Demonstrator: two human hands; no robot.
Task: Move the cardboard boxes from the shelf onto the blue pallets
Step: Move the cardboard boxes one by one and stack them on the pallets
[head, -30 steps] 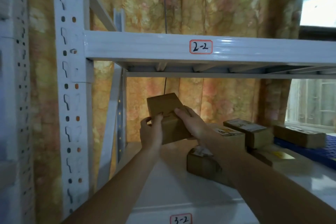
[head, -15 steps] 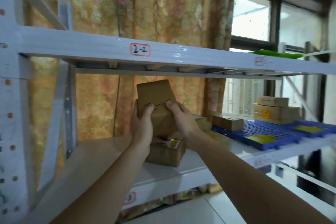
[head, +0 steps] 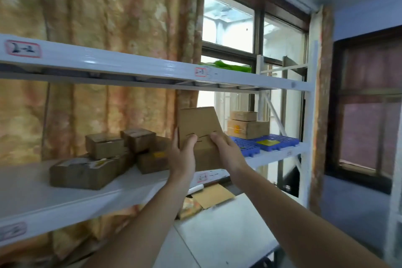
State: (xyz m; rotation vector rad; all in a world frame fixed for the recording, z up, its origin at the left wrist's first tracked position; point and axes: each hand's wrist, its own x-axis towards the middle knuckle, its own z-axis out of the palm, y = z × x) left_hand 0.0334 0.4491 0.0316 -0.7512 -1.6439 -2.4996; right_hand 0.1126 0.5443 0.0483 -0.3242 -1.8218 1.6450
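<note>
**Box in both hands, in front of the shelf**

I hold a plain brown cardboard box [head: 199, 130] up in front of me, tilted, with its broad face toward me. My left hand [head: 182, 155] grips its left edge — thumb curled onto the front face, the other fingers wrapped behind where I cannot see them. My right hand [head: 226, 150] grips the right side the same way, thumb pressed on the front near the middle. The box hangs in the air in front of the white metal shelf [head: 65, 193], touching nothing but my hands.

To the left, on the shelf board, sits a cluster of brown cardboard boxes [head: 108, 159], some stacked on others, a few with yellow and white labels. To the right, further along the same level, lie the blue plastic grid pallets [head: 276, 140]. On them stands a stack of 2 cardboard boxes [head: 247, 125] — the smaller on top, the lower one bearing a yellow label. A flat yellow label or sheet [head: 267, 142] lies on the pallet near the front.

Behind the shelf hang a patterned orange-yellow curtain [head: 108, 17] and a dark-framed window [head: 250, 26]. Below, a flat piece of brown cardboard [head: 212, 196] rests on a white surface.
</note>
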